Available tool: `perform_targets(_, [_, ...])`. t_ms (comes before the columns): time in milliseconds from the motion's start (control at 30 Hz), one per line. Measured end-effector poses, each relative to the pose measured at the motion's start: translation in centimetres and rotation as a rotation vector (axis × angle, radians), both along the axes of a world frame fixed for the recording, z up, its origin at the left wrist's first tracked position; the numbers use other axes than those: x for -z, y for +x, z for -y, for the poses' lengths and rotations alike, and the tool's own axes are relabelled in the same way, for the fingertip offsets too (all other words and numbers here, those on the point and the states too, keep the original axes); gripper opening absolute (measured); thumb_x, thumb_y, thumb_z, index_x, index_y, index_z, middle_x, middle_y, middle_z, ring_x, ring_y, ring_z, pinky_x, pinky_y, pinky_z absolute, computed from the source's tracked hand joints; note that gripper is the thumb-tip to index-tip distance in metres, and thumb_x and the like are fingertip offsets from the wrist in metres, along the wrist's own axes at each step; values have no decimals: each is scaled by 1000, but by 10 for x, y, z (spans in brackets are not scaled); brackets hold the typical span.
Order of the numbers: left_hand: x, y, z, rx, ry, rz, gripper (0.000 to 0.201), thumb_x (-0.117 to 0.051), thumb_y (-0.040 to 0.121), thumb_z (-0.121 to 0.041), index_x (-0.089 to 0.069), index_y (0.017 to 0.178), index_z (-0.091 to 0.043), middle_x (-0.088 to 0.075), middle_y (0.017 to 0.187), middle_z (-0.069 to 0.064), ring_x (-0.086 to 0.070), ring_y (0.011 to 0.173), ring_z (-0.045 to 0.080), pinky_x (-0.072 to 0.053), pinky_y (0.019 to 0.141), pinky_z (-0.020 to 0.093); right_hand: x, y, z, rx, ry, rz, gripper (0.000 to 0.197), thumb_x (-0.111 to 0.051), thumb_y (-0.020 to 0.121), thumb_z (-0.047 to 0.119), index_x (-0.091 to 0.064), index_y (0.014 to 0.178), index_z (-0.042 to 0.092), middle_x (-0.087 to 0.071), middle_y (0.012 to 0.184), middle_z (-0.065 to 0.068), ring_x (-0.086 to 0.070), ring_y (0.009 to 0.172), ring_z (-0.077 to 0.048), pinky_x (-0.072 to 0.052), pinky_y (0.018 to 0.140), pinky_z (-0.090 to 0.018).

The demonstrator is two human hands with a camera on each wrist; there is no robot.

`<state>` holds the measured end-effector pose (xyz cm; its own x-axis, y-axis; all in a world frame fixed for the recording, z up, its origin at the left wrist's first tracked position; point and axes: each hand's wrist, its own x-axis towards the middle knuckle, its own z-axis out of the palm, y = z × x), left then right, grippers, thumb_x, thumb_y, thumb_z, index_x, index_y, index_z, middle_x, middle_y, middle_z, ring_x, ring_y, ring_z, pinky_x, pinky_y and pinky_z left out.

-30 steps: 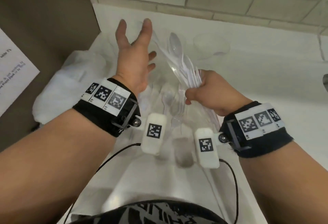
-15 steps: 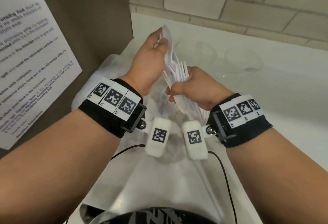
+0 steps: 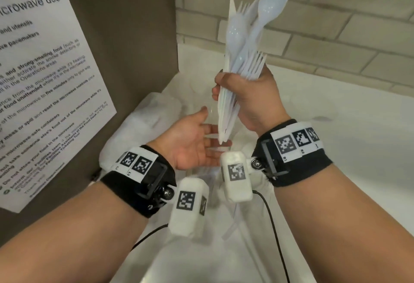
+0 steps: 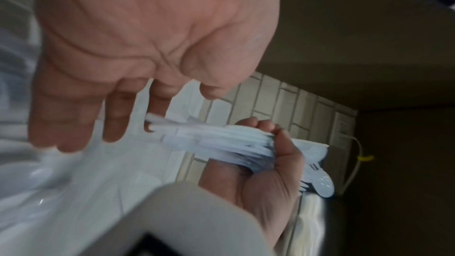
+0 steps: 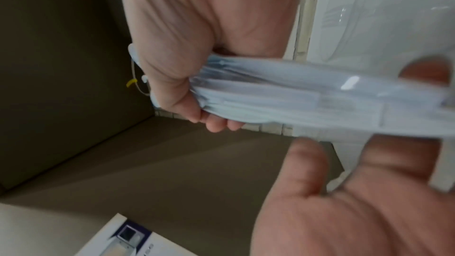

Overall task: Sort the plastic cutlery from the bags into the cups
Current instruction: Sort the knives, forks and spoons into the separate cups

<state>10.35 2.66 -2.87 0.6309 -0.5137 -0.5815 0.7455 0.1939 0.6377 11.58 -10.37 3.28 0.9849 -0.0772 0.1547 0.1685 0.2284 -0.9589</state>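
Note:
My right hand [image 3: 244,94] grips a bundle of white plastic cutlery [image 3: 243,43] upright in front of the tiled wall: spoons, forks and a knife, heads up, handle ends pointing down. The same bundle [image 4: 216,141] [image 5: 295,100] shows in both wrist views. My left hand [image 3: 197,146] lies flat, palm up, just below the handle ends; whether they touch it I cannot tell. A clear plastic bag [image 3: 233,233] with more cutlery lies on the counter under both wrists. A clear cup [image 5: 384,18] shows in the right wrist view.
A brown side panel [image 3: 125,43] with a printed microwave notice [image 3: 42,94] stands close on the left. A crumpled white bag [image 3: 143,130] lies against it. The white counter [image 3: 336,126] runs to the right, with the tiled wall [image 3: 336,25] behind.
My right hand has lifted the bundle higher and stood it upright. My left hand let go of the cutlery tips, dropped and turned palm up under the handles.

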Motion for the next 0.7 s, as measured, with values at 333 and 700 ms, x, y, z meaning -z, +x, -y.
perform_targets(333, [5, 3, 8, -397, -286, -58, 38, -37, 100, -8, -51, 131, 9, -52, 135, 26, -52, 127, 33, -49, 99, 49, 26, 0, -15, 35, -190, 59, 59, -77, 62, -2, -51, 113, 9, -69, 96, -14, -69, 93, -28, -54, 84, -57])
perform_targets(700, [-2, 3, 8, -439, -271, 13, 34, -38, 100, -7, -59, 126, -1, -63, 128, 20, -59, 121, 29, -45, 105, 45, 41, 0, -20, 3, -100, 69, 69, -84, 57, 1, -51, 117, 11, -62, 113, -23, -63, 107, -38, -52, 91, -58])
